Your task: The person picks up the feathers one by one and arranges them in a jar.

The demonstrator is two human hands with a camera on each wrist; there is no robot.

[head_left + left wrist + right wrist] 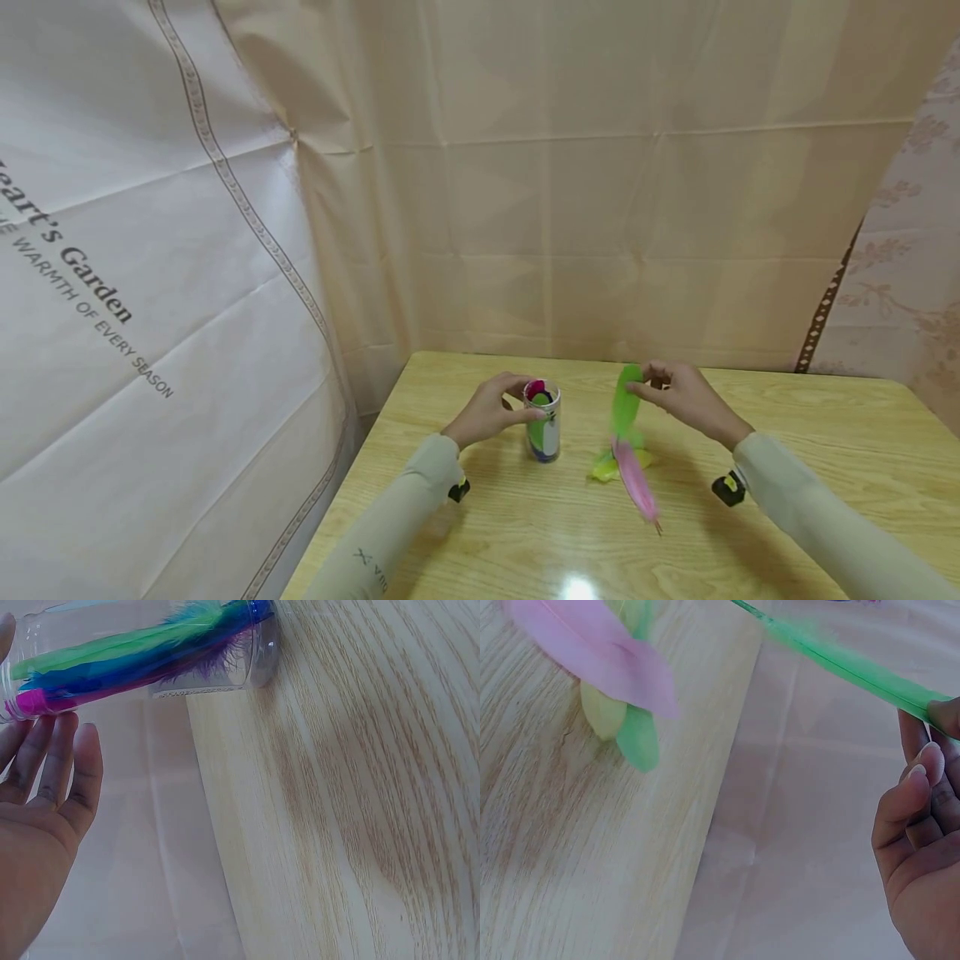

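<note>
- The right hand (686,396) is pinching one green feather (626,404) by its upper end, above the table (480,533).
- The left hand (487,410) is gripping one clear jar (551,437) near its rim; the jar is standing upright, left of the held feather.
- Inside, at least three feathers are showing: green (97,654), blue (112,673), magenta (31,702).
- Between the hands, nearer the right, at least three are lying: pink (635,482), yellow (604,712), green (640,742).
</note>
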